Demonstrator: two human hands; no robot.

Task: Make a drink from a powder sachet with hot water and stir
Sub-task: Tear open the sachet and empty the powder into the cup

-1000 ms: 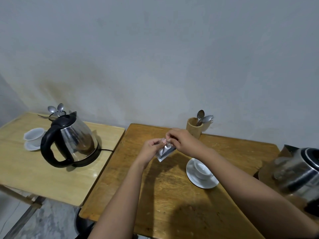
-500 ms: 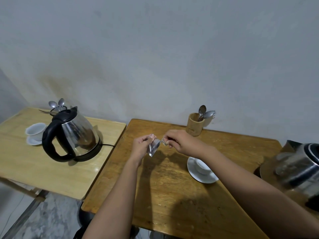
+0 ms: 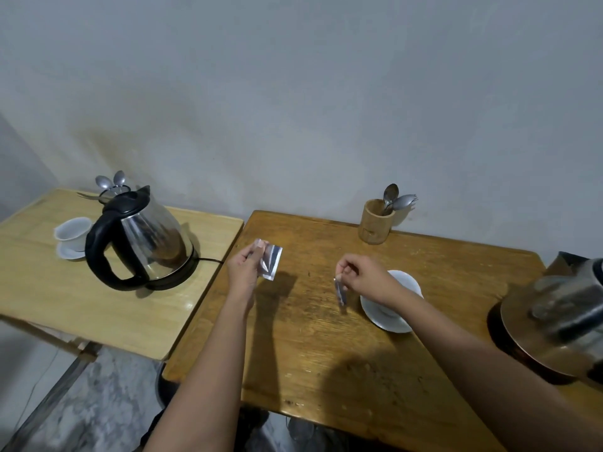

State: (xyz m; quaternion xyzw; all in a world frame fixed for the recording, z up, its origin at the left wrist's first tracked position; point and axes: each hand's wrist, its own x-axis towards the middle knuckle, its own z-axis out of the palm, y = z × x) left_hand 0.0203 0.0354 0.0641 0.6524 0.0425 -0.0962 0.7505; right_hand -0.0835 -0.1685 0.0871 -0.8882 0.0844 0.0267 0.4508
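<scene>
My left hand (image 3: 244, 268) pinches a silver powder sachet (image 3: 270, 263) upright above the dark wooden table (image 3: 326, 347). My right hand (image 3: 365, 278) holds a thin torn-off strip (image 3: 340, 291) of the sachet, hanging down just left of the white cup and saucer (image 3: 404, 285). The cup is partly hidden by my right wrist. A steel kettle (image 3: 567, 318) sits at the table's right edge, blurred. A bamboo holder with spoons (image 3: 377, 220) stands at the back of the table.
A lighter wooden table (image 3: 49, 288) on the left carries a second steel kettle with a black handle (image 3: 140, 243), its cord, a white cup on a saucer (image 3: 72, 236) and several spoons behind it. A grey wall runs along the back. Bare floor shows below left.
My hands were together on the sachet. They have pulled apart: the left keeps the sachet and moved left, the right came away with the torn strip toward the cup.
</scene>
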